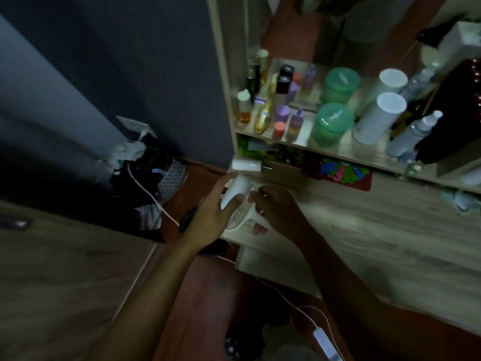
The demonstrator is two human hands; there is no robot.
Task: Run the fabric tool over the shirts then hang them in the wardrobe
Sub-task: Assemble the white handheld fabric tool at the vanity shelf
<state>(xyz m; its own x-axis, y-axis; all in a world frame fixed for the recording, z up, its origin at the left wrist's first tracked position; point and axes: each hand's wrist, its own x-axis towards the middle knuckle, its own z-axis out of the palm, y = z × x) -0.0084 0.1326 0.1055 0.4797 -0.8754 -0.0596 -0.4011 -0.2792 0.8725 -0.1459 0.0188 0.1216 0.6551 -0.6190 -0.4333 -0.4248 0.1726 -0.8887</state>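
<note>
Two bare hands are in frame, a left hand (213, 207) and a right hand (276, 209), with one white fabric tool (235, 198). Two runs of white cord show, an upper cord (151, 194) and a lower cord (283, 295), plus one white adapter (325, 342). One green tub (331, 123), one white cylinder (380, 118) and one clear spray bottle (413, 134) each appear twice, apparently doubled by one mirror (289, 35). Five small bottles (263, 118) form the front row; those behind are too blurred to count. One small white bottle (246, 164) lies on its side. One red tray (364, 185) carries coloured clips (338, 173), too blurred to number.
</note>
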